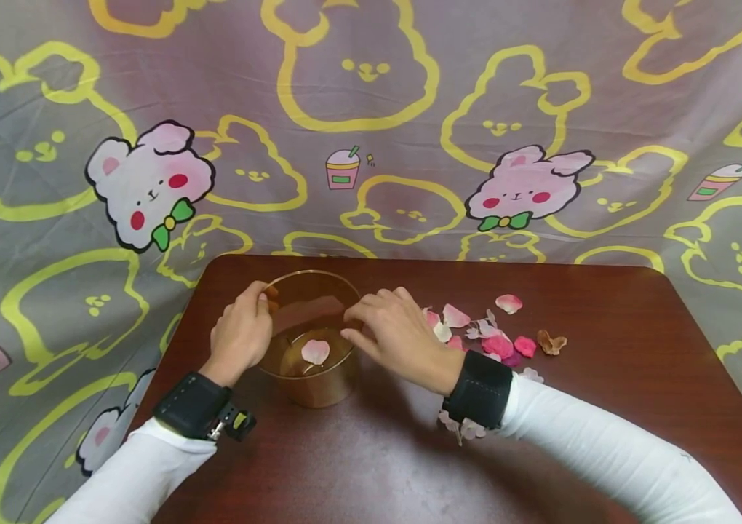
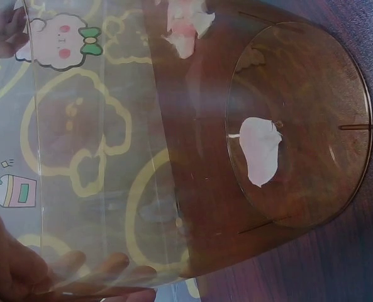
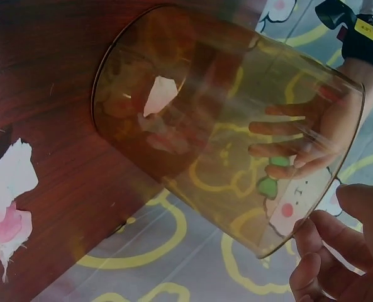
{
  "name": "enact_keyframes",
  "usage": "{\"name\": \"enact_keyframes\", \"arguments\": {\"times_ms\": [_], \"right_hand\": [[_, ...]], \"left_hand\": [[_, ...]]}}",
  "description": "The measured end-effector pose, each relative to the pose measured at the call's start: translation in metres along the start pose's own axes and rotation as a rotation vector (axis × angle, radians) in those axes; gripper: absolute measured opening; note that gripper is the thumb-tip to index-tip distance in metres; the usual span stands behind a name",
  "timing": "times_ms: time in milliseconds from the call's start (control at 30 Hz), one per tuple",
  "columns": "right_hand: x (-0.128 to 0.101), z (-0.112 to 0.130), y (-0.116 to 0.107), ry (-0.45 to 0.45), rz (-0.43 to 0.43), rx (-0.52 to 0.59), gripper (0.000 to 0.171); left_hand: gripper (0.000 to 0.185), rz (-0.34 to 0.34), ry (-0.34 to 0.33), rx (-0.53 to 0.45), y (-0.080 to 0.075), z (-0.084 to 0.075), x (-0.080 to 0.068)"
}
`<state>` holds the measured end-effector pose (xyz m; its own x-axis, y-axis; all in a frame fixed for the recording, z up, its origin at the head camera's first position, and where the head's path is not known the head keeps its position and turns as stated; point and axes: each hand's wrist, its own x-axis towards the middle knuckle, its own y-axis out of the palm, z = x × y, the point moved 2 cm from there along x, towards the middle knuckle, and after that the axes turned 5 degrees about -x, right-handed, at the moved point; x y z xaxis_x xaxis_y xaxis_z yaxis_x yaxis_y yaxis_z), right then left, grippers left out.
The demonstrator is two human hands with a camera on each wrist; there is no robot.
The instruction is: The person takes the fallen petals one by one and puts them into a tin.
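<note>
A see-through amber bin [image 1: 321, 393] stands upright on the table, with one pale pink petal [image 1: 315, 352] lying on its bottom. My left hand [image 1: 240, 331] grips the left side of the rim; in the right wrist view its fingers [image 3: 287, 129] show through the plastic, spread along the wall. At the right rim, my right hand [image 1: 400, 331] hovers with loosely bent fingers and nothing visible between them. In the right wrist view the right fingertips [image 3: 307, 234] overlap the rim, and whether they touch it cannot be told.
Right of the bin, a loose pile of pink and white petals [image 1: 497, 346] lies on the brown table [image 1: 607, 422]. One petal [image 1: 509, 303] sits apart behind it, and a brown dried piece [image 1: 551, 342] lies at its right. A patterned cloth [image 1: 371, 87] hangs behind.
</note>
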<state>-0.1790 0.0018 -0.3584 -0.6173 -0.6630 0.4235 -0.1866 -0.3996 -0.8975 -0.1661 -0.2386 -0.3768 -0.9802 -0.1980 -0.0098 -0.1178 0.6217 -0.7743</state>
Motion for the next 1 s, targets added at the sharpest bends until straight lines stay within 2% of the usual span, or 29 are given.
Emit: {"name": "enact_keyframes", "arguments": {"times_ms": [533,1000], "right_hand": [[-0.001,-0.022,-0.008,0.074,-0.03,0.067,0.017],[-0.012,-0.049,-0.006,0.165,0.016,0.147,0.021]], "left_hand": [[0.039,0.001,-0.002,-0.006,0.0,0.001,0.0],[0.039,0.008,-0.013,0.0,-0.001,0.0,0.0]]}}
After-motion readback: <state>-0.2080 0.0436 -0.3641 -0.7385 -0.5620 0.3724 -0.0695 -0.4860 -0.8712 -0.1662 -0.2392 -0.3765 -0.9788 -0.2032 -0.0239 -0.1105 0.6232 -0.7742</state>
